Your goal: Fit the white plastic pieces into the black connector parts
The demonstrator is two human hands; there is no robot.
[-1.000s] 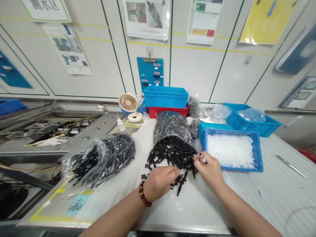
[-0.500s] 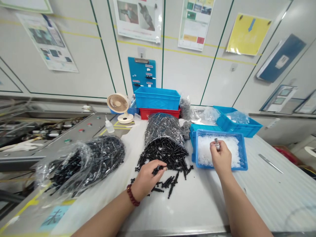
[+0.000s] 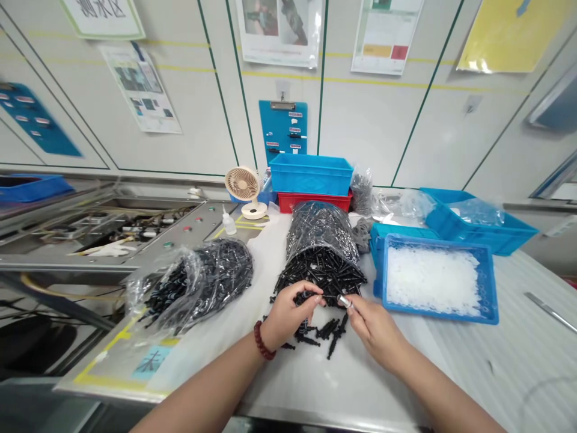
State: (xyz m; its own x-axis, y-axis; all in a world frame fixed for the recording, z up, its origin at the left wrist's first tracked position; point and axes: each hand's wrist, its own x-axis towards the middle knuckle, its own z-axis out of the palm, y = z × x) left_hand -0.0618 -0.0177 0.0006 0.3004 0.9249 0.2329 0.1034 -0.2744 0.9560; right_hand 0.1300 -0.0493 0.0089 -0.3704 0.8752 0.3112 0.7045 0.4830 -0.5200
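My left hand [image 3: 291,313], with a dark red bead bracelet [image 3: 263,341] at the wrist, is closed on a black ribbed rod-like part [image 3: 305,296]. A thin tip of it points right. My right hand [image 3: 372,325] grips a small silver metal cylinder [image 3: 345,300], its end facing that tip across a short distance. Whether they touch is too small to tell. Just behind the hands, many black rod-like parts [image 3: 320,267] spill from a clear plastic bag [image 3: 322,225]. Several loose ones [image 3: 333,337] lie on the table below the hands.
A blue tray [image 3: 493,288] of small white translucent pieces [image 3: 433,279] stands to the right, beside metal tweezers [image 3: 550,310]. Left lies another bag of black parts [image 3: 202,276]. Behind are a beige fan [image 3: 243,185], a squeeze bottle [image 3: 229,222], and stacked blue [image 3: 311,174] and red bins [image 3: 288,203].
My right hand has moved left from over the blue tray to beside my left hand, bringing the metal cylinder. The camera view has turned left.
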